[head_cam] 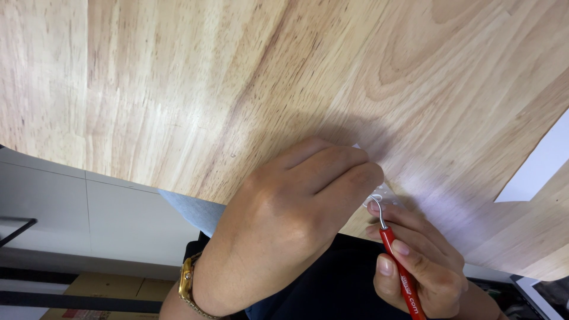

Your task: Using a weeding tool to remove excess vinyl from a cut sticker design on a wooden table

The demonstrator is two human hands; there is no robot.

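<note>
Where the wooden tabletop (pixel 195 77) runs wide and bare above the hands, open room lies upward and to the left; its near edge cuts diagonally just below the work. At that edge, the left hand (pixel 284 219), a gold watch (pixel 187 283) at its wrist, is curled with fingertips pressed down on a small clear plastic piece (pixel 382 194). Just beside it, the right hand (pixel 421 264) grips a red-handled hook tool (pixel 398 258), its metal tip touching the piece. A white sheet (pixel 542 166) lies well apart, right.
</note>
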